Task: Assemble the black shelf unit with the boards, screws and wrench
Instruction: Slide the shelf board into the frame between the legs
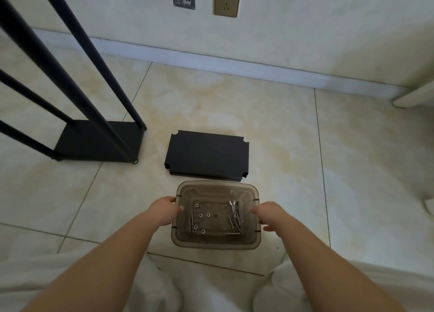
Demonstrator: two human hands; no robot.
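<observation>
While both hands, left hand [165,208] and right hand [267,214], gripped the bin [254,240] sides, level carrying would have kept the screws [231,222] and wrench [232,205] settled.

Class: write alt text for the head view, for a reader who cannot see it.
Two hands, left and right, hold a clear bin of screws and a wrench on the floor. Black boards lie beyond; the frame stands left.

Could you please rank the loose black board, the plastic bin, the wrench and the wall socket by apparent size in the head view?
1. loose black board and plastic bin: too alike to rank; the bin is nearer
2. wall socket
3. wrench
</observation>
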